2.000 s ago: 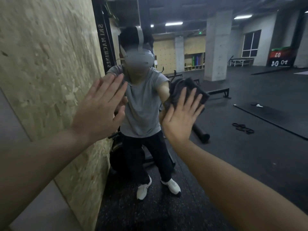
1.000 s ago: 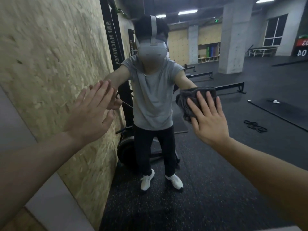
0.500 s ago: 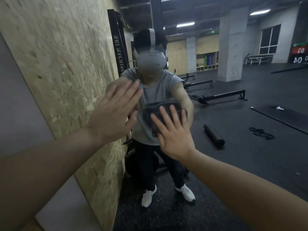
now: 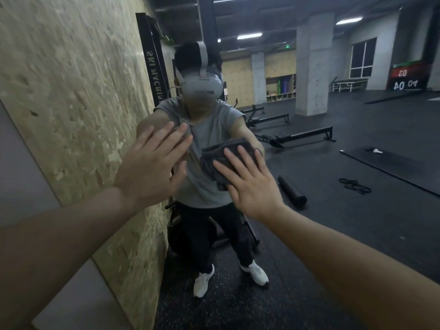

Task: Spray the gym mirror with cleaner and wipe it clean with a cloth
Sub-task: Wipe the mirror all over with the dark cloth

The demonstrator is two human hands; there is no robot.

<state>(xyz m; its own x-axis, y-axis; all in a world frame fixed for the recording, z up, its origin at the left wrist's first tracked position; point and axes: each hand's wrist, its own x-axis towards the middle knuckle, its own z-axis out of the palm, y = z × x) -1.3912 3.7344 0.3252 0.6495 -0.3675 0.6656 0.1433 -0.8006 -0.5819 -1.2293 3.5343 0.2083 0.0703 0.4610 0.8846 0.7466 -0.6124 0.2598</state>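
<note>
- Cloth (image 4: 222,160) sits low and central now, pinned flat to the mirror (image 4: 333,163) under the right hand (image 4: 250,184), after swinging in from far out on the right a second ago and easing up and to the right in the last half second.
- Right hand: fingers straight and spread, palm pushing the dark folded cloth against the glass, not curled round it.
- Left hand (image 4: 152,167) is flat too, fingers extended and holding nothing; it looks braced on the glass just left of the cloth, much where it was half a second back.
- That sweep inward reads as a wiping pass across the middle band of the mirror, so the wipe stage is underway.
- No spray bottle shows anywhere, so spraying looks done or paused.
- Reflected in the glass: the person in a grey shirt, rowing machines (image 4: 297,136) and a foam roller (image 4: 291,190) on the dark floor.
</note>
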